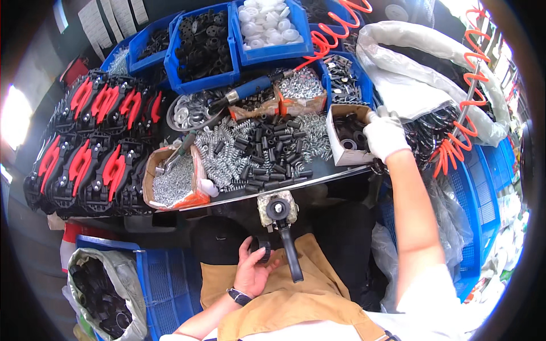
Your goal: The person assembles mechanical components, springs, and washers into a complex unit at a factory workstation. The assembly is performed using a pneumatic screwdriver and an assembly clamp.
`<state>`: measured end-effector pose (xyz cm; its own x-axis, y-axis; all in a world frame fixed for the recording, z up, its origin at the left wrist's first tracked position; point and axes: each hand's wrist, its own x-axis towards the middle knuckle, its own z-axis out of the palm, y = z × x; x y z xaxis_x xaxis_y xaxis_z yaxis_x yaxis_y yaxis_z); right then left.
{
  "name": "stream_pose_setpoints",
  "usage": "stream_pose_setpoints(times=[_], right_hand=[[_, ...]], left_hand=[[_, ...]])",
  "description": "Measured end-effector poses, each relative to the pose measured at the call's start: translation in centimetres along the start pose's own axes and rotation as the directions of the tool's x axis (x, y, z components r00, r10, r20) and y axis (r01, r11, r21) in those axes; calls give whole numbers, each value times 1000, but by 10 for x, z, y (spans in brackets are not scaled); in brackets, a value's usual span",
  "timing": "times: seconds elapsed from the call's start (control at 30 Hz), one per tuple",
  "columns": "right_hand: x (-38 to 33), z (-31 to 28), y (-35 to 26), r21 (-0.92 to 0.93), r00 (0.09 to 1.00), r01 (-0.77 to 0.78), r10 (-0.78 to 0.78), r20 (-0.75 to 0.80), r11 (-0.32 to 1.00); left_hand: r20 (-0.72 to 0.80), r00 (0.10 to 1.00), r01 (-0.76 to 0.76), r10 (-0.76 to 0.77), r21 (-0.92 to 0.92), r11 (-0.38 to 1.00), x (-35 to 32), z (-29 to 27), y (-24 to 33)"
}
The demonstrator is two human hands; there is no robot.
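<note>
Head view: our bare left hand [252, 275] pinches round black plastic part [260, 250], near-left of pale block fixture [277, 209], black lever [291, 256] pointing near; white-gloved right hand [385, 136] at far-right cardboard box [343, 156], grip we cannot tell.

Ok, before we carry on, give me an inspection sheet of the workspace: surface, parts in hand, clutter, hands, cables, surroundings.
Surface: dark workbench, largely covered by loose springs and black tubes.
Job's things: black ring in hand; small carton of dark rings at the bench's front edge.
Clutter: black-and-red assemblies packed at left; blue bin of white parts at the back.
Hands: left hand, bare, holds the black ring; right hand, white-gloved, is at the carton's right edge, grip unclear.
Cables: red coiled line near the blue-handled tool; second red coil at right.
Surroundings: blue crate and open sack of black parts at lower left.
</note>
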<state>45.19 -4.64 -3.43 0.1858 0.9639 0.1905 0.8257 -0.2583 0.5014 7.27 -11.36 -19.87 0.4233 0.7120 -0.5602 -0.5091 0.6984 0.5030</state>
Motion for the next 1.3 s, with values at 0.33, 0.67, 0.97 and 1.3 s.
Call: stream_pose_setpoints(times=[0.33,0.67,0.97,1.3], right_hand=[[-27,-53,-55,816,956,246,6,-292,523],[-107,-14,-154,707,791,583,-80,-607,399],[-74,-31,-139,859,862,416,172,-477,298],[63,-82,-243,637,686,685,-607,-401,353]], left_hand=[[-84,962,-256,258,30,966,4,-23,30],[568,512,-708,644,704,-58,21,64,62],[688,490,-757,535,640,-129,25,73,65],[586,-219,-428,780,661,-616,64,137,307]])
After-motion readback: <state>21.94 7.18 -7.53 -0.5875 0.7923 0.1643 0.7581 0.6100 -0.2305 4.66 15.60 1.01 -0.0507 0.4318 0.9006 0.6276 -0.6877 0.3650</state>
